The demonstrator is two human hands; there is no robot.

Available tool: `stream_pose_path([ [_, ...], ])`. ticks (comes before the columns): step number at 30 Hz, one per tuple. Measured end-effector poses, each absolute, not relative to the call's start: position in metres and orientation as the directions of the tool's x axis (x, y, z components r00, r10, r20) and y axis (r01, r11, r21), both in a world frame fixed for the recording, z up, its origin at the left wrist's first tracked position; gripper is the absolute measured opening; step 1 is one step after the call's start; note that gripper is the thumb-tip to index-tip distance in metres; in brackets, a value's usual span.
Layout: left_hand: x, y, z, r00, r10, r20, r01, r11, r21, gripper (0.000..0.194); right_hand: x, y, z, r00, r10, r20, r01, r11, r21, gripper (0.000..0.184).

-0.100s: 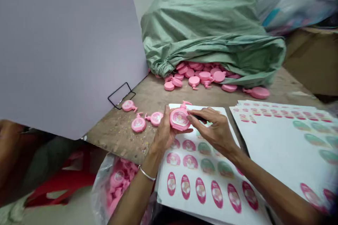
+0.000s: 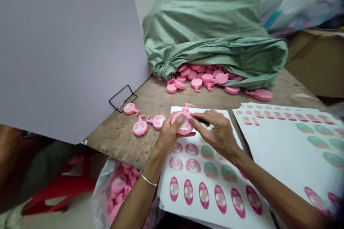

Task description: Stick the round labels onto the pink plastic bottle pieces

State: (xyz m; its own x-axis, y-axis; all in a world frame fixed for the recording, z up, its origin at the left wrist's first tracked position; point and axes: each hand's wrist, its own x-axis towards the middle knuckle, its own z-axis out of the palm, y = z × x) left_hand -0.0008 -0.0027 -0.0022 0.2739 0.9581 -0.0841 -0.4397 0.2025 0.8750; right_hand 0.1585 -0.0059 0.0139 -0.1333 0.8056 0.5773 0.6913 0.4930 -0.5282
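A small pink toy pump bottle (image 2: 186, 126) with a round label on its face is held upright in my left hand (image 2: 167, 138). My left thumb lies across the label. My right hand (image 2: 219, 130) is closed around a slim black-handled tool (image 2: 201, 120), whose kind I cannot make out. Its thumb and fingertips are at the bottle's right edge. Both hands are above a sheet of stickers (image 2: 195, 198) with pink and green ovals and arches. To the left, several labelled pink bottles (image 2: 140, 127) lie on the wooden table (image 2: 118, 139).
A green cloth sack (image 2: 204, 18) spills pink bottles (image 2: 197, 83) at the back. More sticker sheets (image 2: 282, 143) lie at right. Below the table edge, a clear plastic bag (image 2: 100, 186) holds pink pieces. A pale panel (image 2: 67, 53) and a black wire stand (image 2: 118, 96) are at left.
My left thumb has moved from the bottle's left side onto its label. The right hand stays at the bottle's right edge; the view shifts slightly.
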Motion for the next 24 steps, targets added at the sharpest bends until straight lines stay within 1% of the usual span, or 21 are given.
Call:
stream_pose_path([
  [1, 0.000, -0.004, -0.002, 0.239, 0.968, -0.075, -0.404, 0.169, 0.899, 0.038, 0.158, -0.006, 0.014, -0.125, 0.809, 0.574, 0.728, 0.468, -0.500, 0.021],
  [3, 0.004, -0.007, -0.002, 0.105, 0.992, -0.066, -0.288, 0.094, 0.953, 0.033, 0.153, -0.006, 0.013, -0.063, 0.817, 0.573, 0.814, 0.374, -0.444, 0.035],
  [4, 0.007, -0.008, -0.002, 0.022, 0.998, -0.056, -0.219, 0.059, 0.974, 0.032, 0.149, -0.007, 0.011, -0.015, 0.817, 0.577, 0.825, 0.336, -0.454, 0.044],
  [6, 0.011, -0.011, -0.001, -0.132, 0.990, -0.040, -0.101, 0.027, 0.995, 0.031, 0.140, -0.005, 0.005, 0.067, 0.816, 0.574, 0.793, 0.306, -0.526, 0.057],
  [8, 0.010, -0.011, -0.003, -0.206, 0.976, -0.077, -0.073, 0.063, 0.995, 0.034, 0.140, 0.005, -0.004, 0.075, 0.834, 0.547, 0.776, 0.296, -0.557, 0.064],
  [9, 0.007, -0.010, -0.005, -0.216, 0.970, -0.111, -0.082, 0.095, 0.992, 0.037, 0.146, 0.015, -0.008, 0.067, 0.856, 0.513, 0.799, 0.262, -0.541, 0.067],
  [11, -0.006, -0.006, -0.012, -0.252, 0.956, -0.148, -0.059, 0.137, 0.989, 0.044, 0.173, 0.042, -0.017, 0.081, 0.909, 0.410, 0.868, 0.137, -0.477, 0.067],
  [12, -0.014, -0.003, -0.017, -0.286, 0.948, -0.144, -0.005, 0.148, 0.989, 0.048, 0.193, 0.058, -0.021, 0.124, 0.937, 0.326, 0.894, 0.037, -0.447, 0.063],
  [13, -0.023, 0.000, -0.021, -0.339, 0.934, -0.112, 0.085, 0.149, 0.985, 0.052, 0.216, 0.076, -0.024, 0.183, 0.941, 0.286, 0.899, -0.042, -0.435, 0.053],
  [15, -0.042, 0.007, -0.030, -0.410, 0.911, -0.040, 0.292, 0.173, 0.941, 0.059, 0.264, 0.112, -0.030, 0.289, 0.926, 0.244, 0.895, -0.171, -0.411, 0.043],
  [16, -0.050, 0.009, -0.035, -0.428, 0.904, -0.012, 0.361, 0.184, 0.914, 0.063, 0.285, 0.129, -0.033, 0.357, 0.907, 0.222, 0.884, -0.252, -0.395, 0.043],
  [18, -0.064, 0.015, -0.042, -0.438, 0.899, 0.006, 0.453, 0.215, 0.865, 0.068, 0.319, 0.157, -0.041, 0.473, 0.862, 0.179, 0.846, -0.389, -0.363, 0.052],
  [19, -0.070, 0.018, -0.045, -0.437, 0.899, 0.008, 0.489, 0.230, 0.842, 0.067, 0.331, 0.168, -0.046, 0.513, 0.843, 0.160, 0.829, -0.438, -0.349, 0.058],
  [21, -0.081, 0.025, -0.050, -0.431, 0.902, 0.006, 0.565, 0.265, 0.782, 0.060, 0.343, 0.183, -0.055, 0.552, 0.824, 0.128, 0.808, -0.490, -0.327, 0.067],
  [23, -0.090, 0.032, -0.054, -0.414, 0.910, 0.023, 0.654, 0.280, 0.703, 0.051, 0.344, 0.189, -0.064, 0.557, 0.823, 0.114, 0.806, -0.503, -0.311, 0.068],
  [24, -0.094, 0.036, -0.054, -0.401, 0.914, 0.061, 0.704, 0.265, 0.659, 0.050, 0.342, 0.188, -0.068, 0.551, 0.826, 0.118, 0.812, -0.498, -0.303, 0.068],
])
